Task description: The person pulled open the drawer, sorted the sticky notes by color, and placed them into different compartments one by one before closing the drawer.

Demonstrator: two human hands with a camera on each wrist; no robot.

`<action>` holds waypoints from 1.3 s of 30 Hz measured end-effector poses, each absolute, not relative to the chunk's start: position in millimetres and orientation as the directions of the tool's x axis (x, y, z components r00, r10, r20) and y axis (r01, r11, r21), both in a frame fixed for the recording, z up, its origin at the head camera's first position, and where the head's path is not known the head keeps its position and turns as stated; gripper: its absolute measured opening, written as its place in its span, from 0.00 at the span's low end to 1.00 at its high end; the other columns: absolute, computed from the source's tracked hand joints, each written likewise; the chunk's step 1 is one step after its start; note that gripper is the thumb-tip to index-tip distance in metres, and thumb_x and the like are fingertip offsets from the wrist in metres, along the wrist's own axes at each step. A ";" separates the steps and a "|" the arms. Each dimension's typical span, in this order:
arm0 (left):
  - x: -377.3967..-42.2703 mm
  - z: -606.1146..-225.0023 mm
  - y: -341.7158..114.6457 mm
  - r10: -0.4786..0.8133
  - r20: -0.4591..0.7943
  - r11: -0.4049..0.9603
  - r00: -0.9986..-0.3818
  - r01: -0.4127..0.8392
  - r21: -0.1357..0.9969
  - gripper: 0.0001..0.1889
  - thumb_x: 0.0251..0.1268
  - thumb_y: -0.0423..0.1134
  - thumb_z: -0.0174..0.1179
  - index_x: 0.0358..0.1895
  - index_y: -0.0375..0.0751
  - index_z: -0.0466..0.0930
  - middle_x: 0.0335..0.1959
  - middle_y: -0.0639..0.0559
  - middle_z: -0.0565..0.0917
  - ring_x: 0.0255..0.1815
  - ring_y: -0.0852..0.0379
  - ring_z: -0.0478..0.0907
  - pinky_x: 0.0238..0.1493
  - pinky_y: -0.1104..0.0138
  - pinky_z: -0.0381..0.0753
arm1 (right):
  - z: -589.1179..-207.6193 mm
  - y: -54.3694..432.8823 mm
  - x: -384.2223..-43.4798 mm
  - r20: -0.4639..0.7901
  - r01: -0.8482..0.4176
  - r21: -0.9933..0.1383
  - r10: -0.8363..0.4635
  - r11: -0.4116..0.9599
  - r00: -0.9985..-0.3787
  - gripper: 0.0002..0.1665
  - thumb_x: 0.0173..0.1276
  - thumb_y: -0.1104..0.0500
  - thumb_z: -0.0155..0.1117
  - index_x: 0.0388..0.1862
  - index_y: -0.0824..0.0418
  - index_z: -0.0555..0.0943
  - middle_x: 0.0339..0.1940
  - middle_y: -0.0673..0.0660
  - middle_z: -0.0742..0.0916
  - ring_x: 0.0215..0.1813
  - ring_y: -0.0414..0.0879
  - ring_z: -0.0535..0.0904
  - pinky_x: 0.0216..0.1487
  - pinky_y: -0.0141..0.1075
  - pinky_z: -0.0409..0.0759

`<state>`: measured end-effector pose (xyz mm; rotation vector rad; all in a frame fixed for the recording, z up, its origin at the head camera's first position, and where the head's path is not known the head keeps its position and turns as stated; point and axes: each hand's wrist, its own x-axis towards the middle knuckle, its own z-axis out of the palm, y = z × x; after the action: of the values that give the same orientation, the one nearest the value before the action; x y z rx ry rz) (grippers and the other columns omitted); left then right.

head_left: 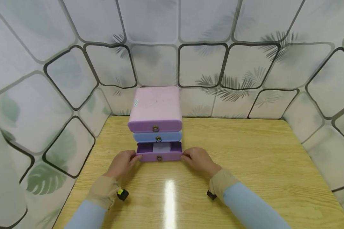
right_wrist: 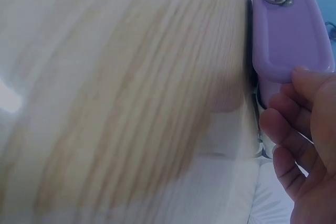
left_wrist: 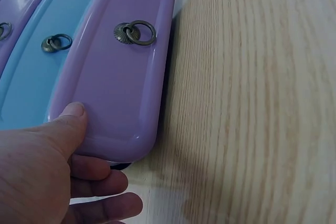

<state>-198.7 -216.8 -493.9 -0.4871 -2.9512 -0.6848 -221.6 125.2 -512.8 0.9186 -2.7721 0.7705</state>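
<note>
A small pink, purple and blue drawer cabinet (head_left: 157,103) stands near the back wall. Its purple bottom drawer (head_left: 172,156) is pulled partly out, showing dark compartments with a pale piece (head_left: 161,147) in the middle. At the drawer's left end, my left hand (head_left: 121,163) grips the corner, thumb on the front face and fingers behind the edge. My right hand (head_left: 199,159) pinches the opposite end, its thumb at the front's rim. A ring pull (left_wrist: 137,33) hangs from the drawer front, untouched. The blue middle drawer (head_left: 144,137) and purple top drawer (head_left: 140,126) are closed.
The wood-grain table (head_left: 246,152) carries the cabinet left of its middle. Patterned cloth walls (head_left: 203,65) enclose the table at the back and both sides. A pale curved object (head_left: 3,178) stands at the left edge of the head view.
</note>
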 end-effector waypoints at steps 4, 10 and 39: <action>-205.6 -495.0 -218.5 0.292 0.150 0.850 -0.945 0.328 0.413 0.17 0.67 0.46 0.61 0.20 0.47 0.72 0.16 0.58 0.70 0.17 0.60 0.64 0.21 0.66 0.64 | -514.5 123.9 -227.1 0.238 -0.567 -0.450 -0.519 0.690 -0.821 0.09 0.69 0.52 0.63 0.32 0.52 0.88 0.29 0.42 0.87 0.33 0.34 0.81 0.37 0.32 0.80; -216.8 -496.2 -220.2 0.298 0.166 0.844 -0.940 0.341 0.415 0.17 0.67 0.46 0.61 0.20 0.47 0.72 0.16 0.58 0.71 0.18 0.59 0.65 0.22 0.64 0.65 | -513.2 122.0 -233.8 0.198 -0.530 -0.490 -0.503 0.693 -0.841 0.10 0.70 0.52 0.62 0.32 0.52 0.87 0.29 0.41 0.86 0.31 0.33 0.79 0.35 0.32 0.78; -245.1 -495.5 -216.4 0.274 0.140 0.889 -0.952 0.306 0.340 0.20 0.67 0.49 0.60 0.18 0.46 0.74 0.14 0.58 0.74 0.14 0.60 0.69 0.18 0.66 0.68 | -510.2 115.3 -258.0 0.173 -0.410 -0.501 -0.376 0.762 -0.911 0.07 0.65 0.54 0.66 0.32 0.55 0.84 0.26 0.46 0.84 0.29 0.40 0.77 0.32 0.36 0.76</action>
<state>-245.1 -216.4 -495.5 -0.4559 -2.9672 -0.5552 -258.0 115.3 -510.2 0.6446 -2.8903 0.8446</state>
